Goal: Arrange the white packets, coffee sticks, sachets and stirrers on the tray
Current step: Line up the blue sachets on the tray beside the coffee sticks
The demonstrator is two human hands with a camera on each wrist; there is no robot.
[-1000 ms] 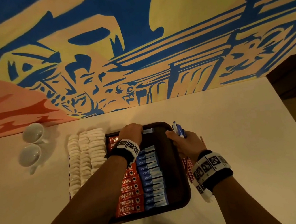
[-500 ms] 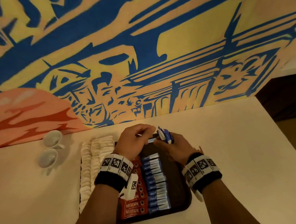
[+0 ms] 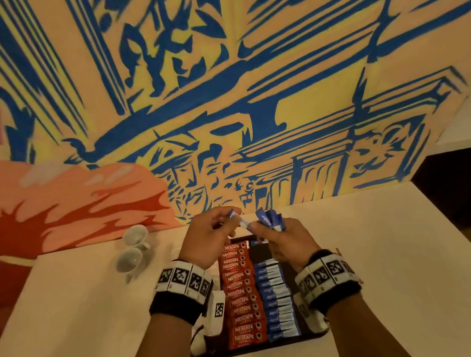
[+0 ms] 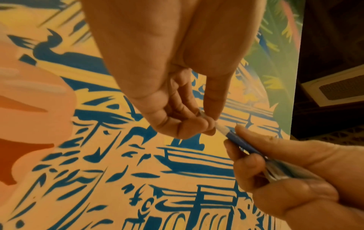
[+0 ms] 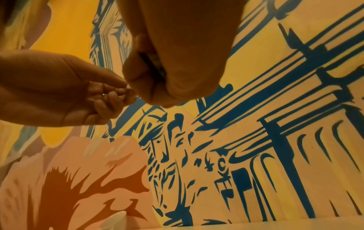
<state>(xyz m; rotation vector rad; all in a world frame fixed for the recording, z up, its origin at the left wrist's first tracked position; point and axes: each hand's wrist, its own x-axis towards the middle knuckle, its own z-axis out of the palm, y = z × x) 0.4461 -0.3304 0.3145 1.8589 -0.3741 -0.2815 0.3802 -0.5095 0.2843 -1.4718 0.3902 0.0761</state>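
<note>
A dark tray (image 3: 254, 350) holds a column of red coffee sticks (image 3: 241, 296) and, beside it, a column of blue sachets (image 3: 276, 297). Above the tray's far end, my right hand (image 3: 261, 229) grips a bunch of blue sachets (image 3: 271, 218). My left hand (image 3: 231, 217) pinches the white end of one blue sachet (image 3: 242, 221) that still lies against the bunch. In the left wrist view the left hand's thumb and fingers (image 4: 208, 123) pinch that sachet (image 4: 226, 132), and the right hand (image 4: 285, 179) holds the bunch. My left arm hides the white packets.
Two white cups (image 3: 134, 237) (image 3: 129, 261) lie on the white table (image 3: 393, 261) left of the tray. A painted wall (image 3: 244, 85) rises right behind the table. The table ends at the right, with dark floor beyond.
Both hands lifted off the tray and came together above its far end. The left hand now pinches one sachet from the right hand's bunch. The head camera tilted up.
</note>
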